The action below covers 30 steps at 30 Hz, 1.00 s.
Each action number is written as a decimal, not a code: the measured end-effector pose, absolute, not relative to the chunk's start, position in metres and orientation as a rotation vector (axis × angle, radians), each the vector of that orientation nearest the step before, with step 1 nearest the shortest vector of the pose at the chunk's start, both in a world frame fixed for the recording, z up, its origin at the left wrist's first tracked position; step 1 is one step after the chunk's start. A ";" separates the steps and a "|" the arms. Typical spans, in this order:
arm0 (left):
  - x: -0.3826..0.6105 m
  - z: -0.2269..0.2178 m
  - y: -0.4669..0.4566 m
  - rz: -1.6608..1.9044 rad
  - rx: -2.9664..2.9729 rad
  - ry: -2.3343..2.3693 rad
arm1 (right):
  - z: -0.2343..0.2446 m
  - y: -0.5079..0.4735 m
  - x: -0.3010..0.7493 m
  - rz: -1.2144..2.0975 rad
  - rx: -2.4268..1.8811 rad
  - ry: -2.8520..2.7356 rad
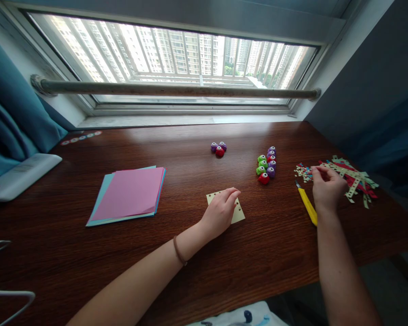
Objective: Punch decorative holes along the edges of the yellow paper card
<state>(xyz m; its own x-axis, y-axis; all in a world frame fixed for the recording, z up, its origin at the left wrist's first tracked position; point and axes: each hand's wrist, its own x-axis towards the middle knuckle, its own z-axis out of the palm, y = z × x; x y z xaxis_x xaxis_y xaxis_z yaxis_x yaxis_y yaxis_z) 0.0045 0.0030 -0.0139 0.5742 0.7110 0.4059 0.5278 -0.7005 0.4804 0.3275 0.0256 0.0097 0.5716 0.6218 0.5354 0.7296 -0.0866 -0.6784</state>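
My left hand [221, 210] lies on a small pale yellow paper square [238, 215] with punched holes, fingers curled over its top edge and pressing it to the wooden desk [177, 253]. My right hand [327, 187] is closed in a pinch over a heap of cut paper strips [355, 180] and small confetti bits [302, 172]; what the fingertips hold is too small to name. A yellow utility knife [307, 204] lies just left of that wrist.
Several small round craft punches [267, 165] in green, purple and red sit in a cluster, with three more [218, 148] further back. A stack of pink and blue paper sheets [129, 194] lies at left. A white device [18, 175] sits by the teal curtain.
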 end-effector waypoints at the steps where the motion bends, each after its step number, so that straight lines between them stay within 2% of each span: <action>1: 0.004 -0.015 0.004 0.854 2.479 1.031 | 0.011 0.025 0.325 -0.135 -1.750 -1.092; 7: 0.003 -0.013 0.005 0.826 2.411 1.058 | 0.017 0.021 0.290 0.137 -1.620 -1.115; 12: 0.003 -0.008 0.004 0.748 2.424 1.028 | 0.017 0.009 0.237 0.778 -1.468 -1.535; 14: 0.003 -0.007 0.004 0.720 2.428 1.032 | 0.014 0.003 0.219 0.918 -1.377 -1.797; 18: 0.003 -0.007 0.005 0.677 2.435 1.034 | 0.006 -0.002 0.200 0.889 -1.291 -2.045; 30: 0.004 -0.006 0.005 0.655 2.439 1.042 | -0.005 -0.006 0.186 0.497 -1.400 -2.238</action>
